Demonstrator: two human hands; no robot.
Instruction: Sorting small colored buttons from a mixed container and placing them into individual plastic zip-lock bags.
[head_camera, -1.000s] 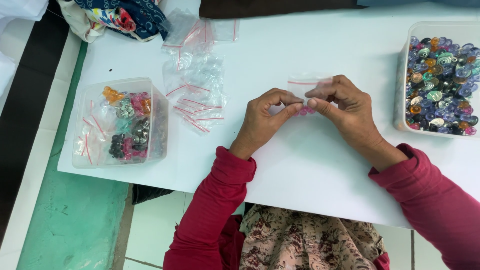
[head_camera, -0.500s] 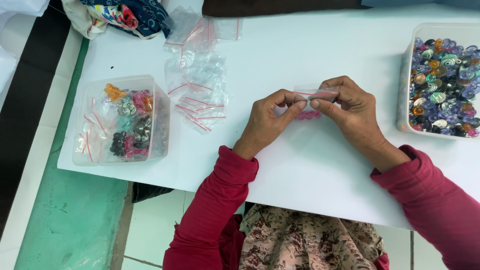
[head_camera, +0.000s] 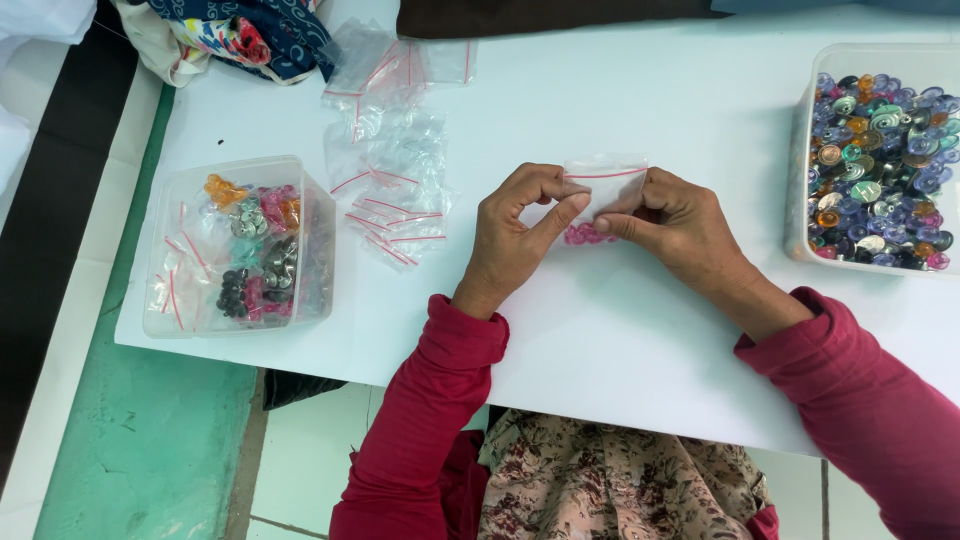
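Here, both hands meet over the middle of the white surface (head_camera: 640, 330), and between them they hold a small clear zip bag (head_camera: 603, 190) with a red strip along its mouth; the bag is lifted off the surface and kept mouth-up, which seems to be why the pink pieces (head_camera: 585, 236) inside have gathered at its lower edge, just below the fingers.

The left hand (head_camera: 515, 235) pinches the bag's left upper corner; its thumb (head_camera: 560, 215) is pressed flat against the front of the bag and the curled fingers close on it from behind, so there is no gap between them. The right hand (head_camera: 680, 225) does the same from the other side; its fingers (head_camera: 625, 225) are pressed together on the bag's right half, thumb against forefinger, with the plastic caught between. Neither hand is spread; both are closed on the same bag, the tips almost touching each other across its middle.

Left of the bag lies a loose heap of empty clear bags (head_camera: 395, 170) with the same red strips; farther left of the bag stands a clear tub (head_camera: 240, 245) holding filled bags of orange, pink, grey and dark pieces. Well to the right of the bag stands a larger clear tub (head_camera: 880, 170) full of loose round pieces in blue, purple, green and orange. Beyond the heap, away from the bag, sits a patterned cloth bundle (head_camera: 250, 35).
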